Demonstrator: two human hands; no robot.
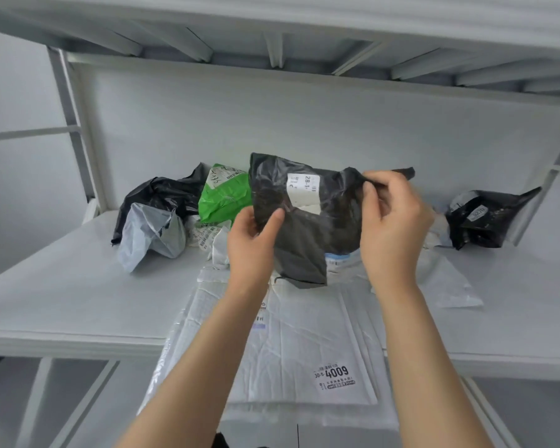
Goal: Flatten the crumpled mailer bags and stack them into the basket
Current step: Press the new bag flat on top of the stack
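One black mailer (307, 234), pinched between both hands' fingers (385, 185)

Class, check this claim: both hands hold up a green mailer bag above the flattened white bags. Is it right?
No. Head view: the left hand and right hand hold up a black mailer bag, not green, above the flattened white bags.

The flat white mailer (304, 344) nearest the camera carries a sticker (334, 376) printed "30-5-4009" in bold black. The small lines beneath the number are too fine to read. On the raised black bag (307, 221), a white label (303, 184) shows "28-1-", turned sideways, with the rest lost in creases. The right black bag (485, 221) has a small tag (477, 213) with four digits ending "270"; the first digit is unclear. Handwritten marks on the green bag (223, 202) cannot be made out.
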